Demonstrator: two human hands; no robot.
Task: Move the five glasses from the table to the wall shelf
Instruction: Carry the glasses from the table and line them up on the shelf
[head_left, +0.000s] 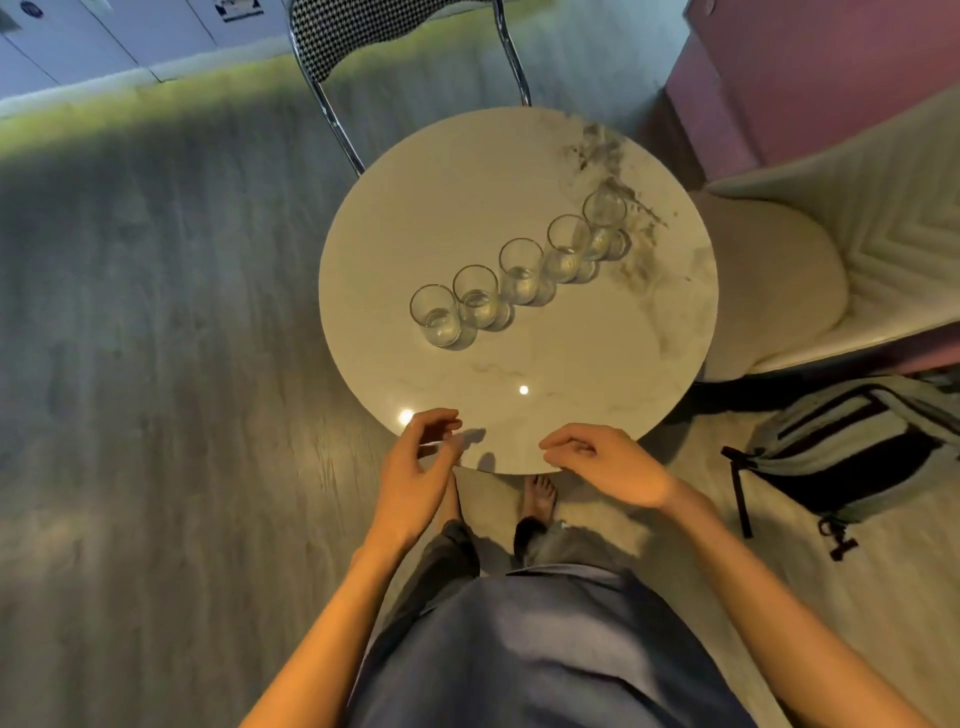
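— Where are the glasses (521, 270)?
— All five stand upright on the round table (467, 171), in one slanting row across its middle. The row runs from the near-left side toward the far-right edge. Neighbours touch or nearly touch; I can't tell which.
— And the end one?
— The far-right glass (603, 215) sits on the dark veining in the marble top.
— The hands?
— Both are at the table's near edge, well apart from the row. The left hand (415, 467) hovers at the near-left rim, fingers loosely curled and holding nothing. The right hand (608, 467) is over the near rim, fingers also slack and empty.
— What's around the table?
— A chair (395, 36) with a chrome frame stands at the far edge. A pale seat (769, 275) is beside the right edge, and a backpack (852, 452) lies on the floor near it.
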